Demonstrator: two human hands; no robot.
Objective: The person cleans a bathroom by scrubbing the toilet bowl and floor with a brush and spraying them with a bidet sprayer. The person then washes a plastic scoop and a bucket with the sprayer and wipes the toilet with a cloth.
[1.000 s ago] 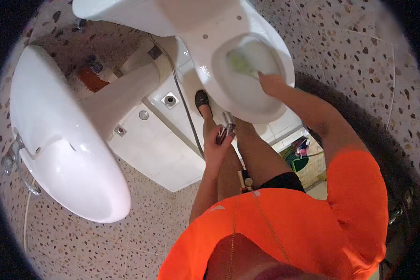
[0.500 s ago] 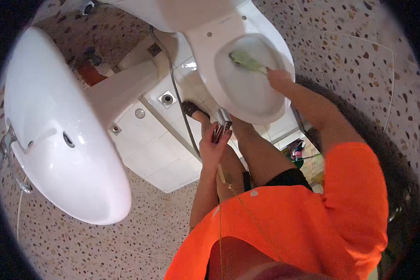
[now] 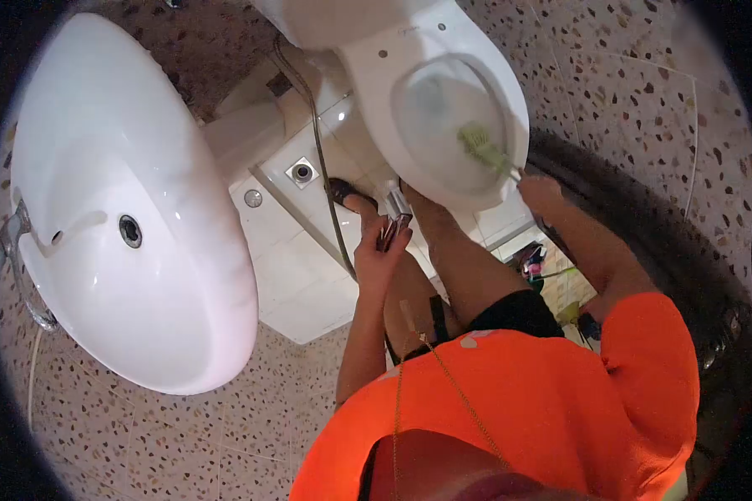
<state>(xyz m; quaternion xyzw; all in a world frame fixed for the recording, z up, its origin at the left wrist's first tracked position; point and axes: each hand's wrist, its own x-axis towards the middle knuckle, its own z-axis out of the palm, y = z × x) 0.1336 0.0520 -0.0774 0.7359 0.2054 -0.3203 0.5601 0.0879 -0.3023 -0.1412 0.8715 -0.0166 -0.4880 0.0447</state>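
Observation:
My right hand (image 3: 541, 195) is closed around the handle of a toilet brush. The green bristle head of the toilet brush (image 3: 480, 144) hangs over the near right part of the bowl of the white toilet (image 3: 374, 98). Whether its bristles touch the bowl, I cannot tell. My left hand (image 3: 382, 250) grips a chrome bidet sprayer (image 3: 398, 208), held upright in front of my legs, short of the toilet's near rim. A grey hose (image 3: 318, 138) runs down the floor and passes out of sight behind my left wrist.
A white washbasin (image 3: 167, 292) with a chrome tap (image 3: 12, 238) fills the left side. A square floor drain (image 3: 302, 172) lies in the white tiles between basin and toilet. Low on the right are several colourful items (image 3: 533, 262), partly hidden. Speckled walls surround the space.
My right hand has drawn the brush back toward me and to the right, from the bowl's middle to its near right side. The camera view has shifted slightly; my left hand keeps the sprayer.

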